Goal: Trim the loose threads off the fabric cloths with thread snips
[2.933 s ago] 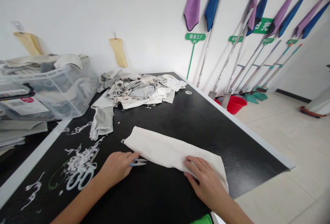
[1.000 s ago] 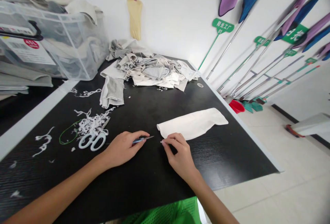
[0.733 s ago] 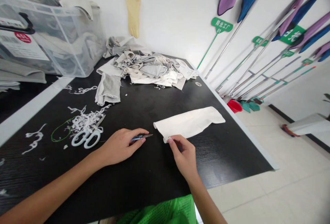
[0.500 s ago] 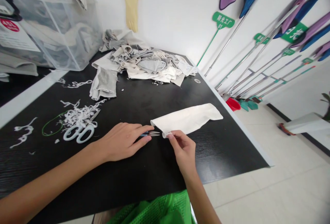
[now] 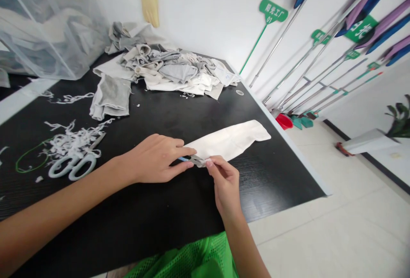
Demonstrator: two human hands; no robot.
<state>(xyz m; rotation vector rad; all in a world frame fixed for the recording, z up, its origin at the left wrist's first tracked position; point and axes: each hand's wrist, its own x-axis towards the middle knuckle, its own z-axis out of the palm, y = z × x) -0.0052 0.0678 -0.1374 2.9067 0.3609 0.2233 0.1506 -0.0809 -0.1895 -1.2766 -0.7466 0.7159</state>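
Between the thumb and fingers of my left hand (image 5: pixel 163 158) is a small pair of thread snips (image 5: pixel 196 159) with a blue part. Its metal blades reach the near corner of a white cloth piece (image 5: pixel 229 140), close to my right fingertips. My right hand (image 5: pixel 226 179) is closed in a pinch on that corner of the cloth. The cloth lies flat and elongated on the black table (image 5: pixel 153 222), stretching away to the right. Exactly what the blade tips touch is hidden by the fingers.
White-handled scissors (image 5: pixel 74 167) lie left, by a heap of thread scraps (image 5: pixel 73 139) and a green loop (image 5: pixel 19 162). Behind are a folded grey cloth (image 5: pixel 111 96), piled cloths (image 5: pixel 179 71) and a clear plastic box (image 5: pixel 48 26). Mops lean along the wall; the table's right edge (image 5: pixel 288 141) drops to floor.
My left hand has brought the snips' blades against the cloth's corner beside my right fingers. My right hand keeps its pinch. The camera view has shifted slightly, so the surroundings sit further left and higher.
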